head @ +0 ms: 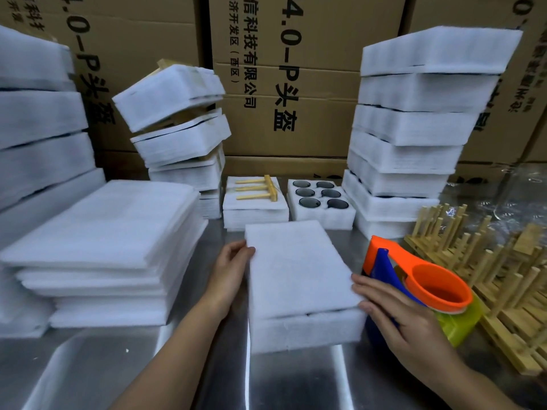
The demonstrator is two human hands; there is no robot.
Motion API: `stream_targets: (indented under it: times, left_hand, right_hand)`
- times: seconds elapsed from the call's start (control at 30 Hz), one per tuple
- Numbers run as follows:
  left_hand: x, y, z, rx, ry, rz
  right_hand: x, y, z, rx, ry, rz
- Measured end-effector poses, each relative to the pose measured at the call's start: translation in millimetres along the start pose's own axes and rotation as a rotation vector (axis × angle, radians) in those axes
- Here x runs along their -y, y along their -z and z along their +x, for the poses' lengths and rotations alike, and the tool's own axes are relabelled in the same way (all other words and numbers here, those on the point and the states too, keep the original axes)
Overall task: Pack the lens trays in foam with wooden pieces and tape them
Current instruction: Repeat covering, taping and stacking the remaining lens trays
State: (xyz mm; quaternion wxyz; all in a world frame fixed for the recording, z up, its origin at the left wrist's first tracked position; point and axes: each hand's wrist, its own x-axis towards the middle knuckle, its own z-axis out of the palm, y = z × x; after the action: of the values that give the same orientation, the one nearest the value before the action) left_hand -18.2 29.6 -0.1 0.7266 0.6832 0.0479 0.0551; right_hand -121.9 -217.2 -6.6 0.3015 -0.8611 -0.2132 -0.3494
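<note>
- Head view: the foam pack [299, 273] sat mid-tabletop [103, 374], lid sheet on, no tape that I could see. Looked like taping was just starting.
- Left hand [229, 272] pinched its far-left edge.
- Right hand [396, 315] lay over the tape dispenser [438, 279], fingers against the pack's right edge. Couldn't tell if it actually gripped.
- Next up, I'd guess: tape across the seam, lid kept square.

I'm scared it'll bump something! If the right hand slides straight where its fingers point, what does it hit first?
The flat white foam sheet; the right hand seems to touch its edge already.
</note>
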Motion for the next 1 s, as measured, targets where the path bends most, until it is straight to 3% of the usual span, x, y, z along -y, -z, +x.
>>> stream_targets:
  times: [0.37, 0.47, 0.57, 0.67, 0.8, 0.9, 1.0]
  left_hand:
    - [-8, 2, 1, -0.034, -0.011, -0.013]
    - [-26, 2, 1, -0.036, -0.169, 0.024]
    - [-53, -13, -4, 0.023, -0.474, 0.369]
    - [-72, -49, -7, 0.258, -0.677, 0.769]
    - [-59, -88, -9, 0.467, -0.575, 1.224]
    - [-36, -93, -8, 0.514, -0.411, 1.335]
    - [-28, -93, -5, 0.509, -0.401, 1.374]
  right_hand:
    - [3, 2, -3, 0.021, 0.054, -0.019]
    - [2, 4, -2, 0.032, 0.048, -0.027]
    - [2, 5, -2, 0.044, 0.038, -0.032]
    - [3, 6, -2, 0.05, 0.05, -0.046]
    - [4, 5, -2, 0.057, 0.065, -0.039]
    - [4, 5, -3, 0.049, 0.065, -0.049]
    - [6, 4, -2, 0.05, 0.075, -0.089]
